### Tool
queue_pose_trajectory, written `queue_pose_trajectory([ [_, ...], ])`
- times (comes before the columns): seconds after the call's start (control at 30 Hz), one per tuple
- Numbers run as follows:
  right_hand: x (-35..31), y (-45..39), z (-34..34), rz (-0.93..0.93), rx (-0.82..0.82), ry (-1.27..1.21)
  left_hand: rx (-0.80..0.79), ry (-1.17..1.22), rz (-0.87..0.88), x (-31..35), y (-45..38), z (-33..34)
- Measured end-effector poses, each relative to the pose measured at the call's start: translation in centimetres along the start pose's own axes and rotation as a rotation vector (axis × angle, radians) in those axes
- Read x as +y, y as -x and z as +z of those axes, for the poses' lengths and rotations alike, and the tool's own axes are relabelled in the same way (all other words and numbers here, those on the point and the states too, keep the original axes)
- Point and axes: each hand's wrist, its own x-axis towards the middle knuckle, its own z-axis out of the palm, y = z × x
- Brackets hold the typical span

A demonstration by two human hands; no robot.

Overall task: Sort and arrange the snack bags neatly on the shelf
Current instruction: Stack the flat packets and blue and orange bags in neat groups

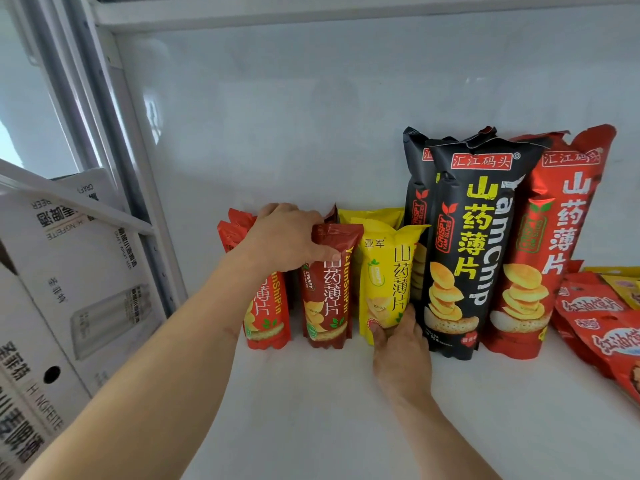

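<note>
Snack bags stand in a row on a white shelf (329, 410). My left hand (284, 237) grips the top of a small dark red bag (327, 292), with a small bright red bag (266, 317) partly hidden behind my wrist. My right hand (401, 358) holds the bottom of a small yellow bag (388, 275); another yellow bag (374, 214) stands behind it. To the right stand a tall black bag (464, 244), a second black one (415, 188) behind it, and a tall red bag (550, 237).
Flat red pouches (599, 327) lie piled at the shelf's right edge. White cardboard beer boxes (62, 289) fill the neighbouring bay on the left, beyond a grey upright post (114, 140). The white back wall (311, 116) rises behind the bags.
</note>
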Motion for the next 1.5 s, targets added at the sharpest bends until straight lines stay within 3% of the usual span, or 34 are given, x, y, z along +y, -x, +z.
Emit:
queue_pose_trajectory([
  [0.17,0.0,0.4,-0.1,0.002,-0.005,-0.037,0.093,0.075,0.018,-0.3,0.4,0.4],
  [0.3,-0.4,1.7,-0.5,-0.025,0.017,0.013,0.414,0.374,-0.014,-1.2,2.2,1.0],
  [0.4,-1.4,3.1,-1.4,-0.117,0.145,0.036,0.686,0.672,-0.179,-2.1,4.7,2.3],
  [0.5,-2.9,3.9,-1.7,-0.268,0.219,-0.05,0.79,0.837,-0.389,-3.6,6.6,4.7],
  [0.67,-4.9,3.9,0.2,-0.35,0.06,-0.067,0.601,1.055,-0.566,-5.6,8.4,9.1],
  [0.87,-5.6,3.8,2.8,-0.212,0.04,-0.023,0.252,1.108,-0.537,-6.5,8.8,12.5],
  [1.13,-4.6,3.2,4.7,-0.097,-0.012,-0.008,0.133,1.039,-0.48,-7.2,8.5,14.0],
  [1.5,-4.5,2.8,5.9,-0.15,-0.049,-0.028,0.096,1.094,-0.484,-8.7,9.5,14.1],
])
